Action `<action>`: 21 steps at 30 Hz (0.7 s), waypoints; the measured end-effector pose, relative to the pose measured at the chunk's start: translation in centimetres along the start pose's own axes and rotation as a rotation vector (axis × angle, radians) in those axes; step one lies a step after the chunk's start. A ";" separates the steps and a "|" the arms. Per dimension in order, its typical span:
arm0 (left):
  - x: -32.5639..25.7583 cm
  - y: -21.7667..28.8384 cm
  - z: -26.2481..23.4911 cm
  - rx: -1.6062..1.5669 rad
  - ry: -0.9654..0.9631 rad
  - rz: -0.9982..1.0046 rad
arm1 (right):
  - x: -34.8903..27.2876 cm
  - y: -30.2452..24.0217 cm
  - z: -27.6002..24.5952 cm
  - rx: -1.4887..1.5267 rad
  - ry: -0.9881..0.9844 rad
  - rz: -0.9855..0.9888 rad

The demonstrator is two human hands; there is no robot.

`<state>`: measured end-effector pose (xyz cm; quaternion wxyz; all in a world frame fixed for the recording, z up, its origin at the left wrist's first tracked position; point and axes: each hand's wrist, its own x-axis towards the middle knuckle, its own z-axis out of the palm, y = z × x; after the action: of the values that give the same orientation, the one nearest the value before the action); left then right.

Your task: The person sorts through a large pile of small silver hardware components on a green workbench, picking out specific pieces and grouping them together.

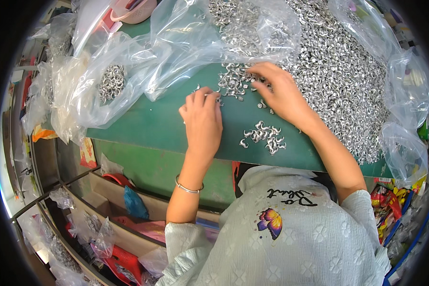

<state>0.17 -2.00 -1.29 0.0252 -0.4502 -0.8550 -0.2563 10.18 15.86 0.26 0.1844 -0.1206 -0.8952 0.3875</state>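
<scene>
Head view: a green flat counter [167, 119] is seen from above, with small curved silvery metal pieces spread over it. The left hand [202, 119] is laid knuckles-up near the counter's middle, fingers curled together at the tips; one of the metal pieces seems pinched there, but the fingertips are too small to tell for sure. The right hand [281, 93] is stretched flat with fingers loosely spread, its tips touching the near edge of the large heap of silvery metal pieces [338, 71] that covers the far right of the counter. A small cluster of the same pieces [264, 134] is set apart on the counter, between the two forearms and nearer the front edge. A thin silver bangle [188, 187] is worn on the left wrist. Crumpled clear plastic bags [128, 62] are piled at the far left, one holding silvery rings [112, 82]; more clear bag material is draped over the heap's far side.

Handling judgement: each piece is likely light, stiff and smooth, so slippery on the skin and easily scattered if swept. A fingertip pinch across the curved middle is judged best; the hooked shapes probably snag together, so singles would need teasing from the heap's loose edge.
</scene>
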 end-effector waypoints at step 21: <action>2.2 1.9 1.6 0.105 -0.103 0.210 | -3.0 0.1 0.7 -0.405 -0.146 -0.129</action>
<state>0.63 1.27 -1.28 0.0312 -0.5479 -0.8155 -0.1837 12.62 14.34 -0.99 0.1154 -0.0695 -0.9716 0.1948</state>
